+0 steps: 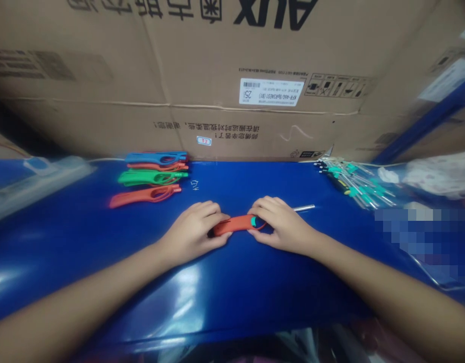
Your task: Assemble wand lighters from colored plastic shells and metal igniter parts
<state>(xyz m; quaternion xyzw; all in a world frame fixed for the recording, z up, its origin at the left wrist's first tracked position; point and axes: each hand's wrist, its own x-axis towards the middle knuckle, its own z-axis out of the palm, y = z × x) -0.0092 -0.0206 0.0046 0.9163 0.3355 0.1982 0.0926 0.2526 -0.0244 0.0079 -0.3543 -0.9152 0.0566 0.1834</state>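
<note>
Glossy blue tabletop [251, 287] under coloured casings [136, 178] and green-and-silver rods [358, 192]

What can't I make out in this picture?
All in the head view:
Long orange plastic handle: its ends, partly covered by the left hand and right hand.
Thin silver metal rod: near end, behind the right hand.
Tiny pale slivers on the glossy blue tabletop: too small to identify.
Large black lettering on the brown cardboard box: cut off by the top edge.

Ends of orange casing [239, 225] partly hidden by hands [192, 228]; carton lettering [252, 14] cropped at top.
</note>
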